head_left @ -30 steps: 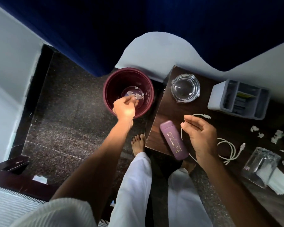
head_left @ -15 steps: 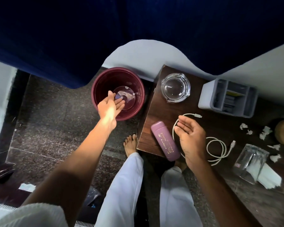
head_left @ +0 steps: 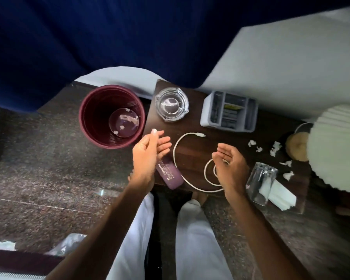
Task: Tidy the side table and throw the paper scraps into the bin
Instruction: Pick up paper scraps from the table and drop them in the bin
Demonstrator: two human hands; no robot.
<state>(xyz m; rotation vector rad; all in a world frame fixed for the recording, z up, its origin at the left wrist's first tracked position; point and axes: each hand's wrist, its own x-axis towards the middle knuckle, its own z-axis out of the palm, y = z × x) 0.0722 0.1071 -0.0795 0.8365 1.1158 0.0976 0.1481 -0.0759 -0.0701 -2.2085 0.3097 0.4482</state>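
Left hand has come back from over the bin to the side table edge, fingers spread, palm empty, above the purple bottle. Right hand loosely cupped, holding nothing, over the white cable coil. Few scraps in bin bottom. More paper scraps lie on table's right part, between grey organiser and tipped glass. Ashtray at back left corner.
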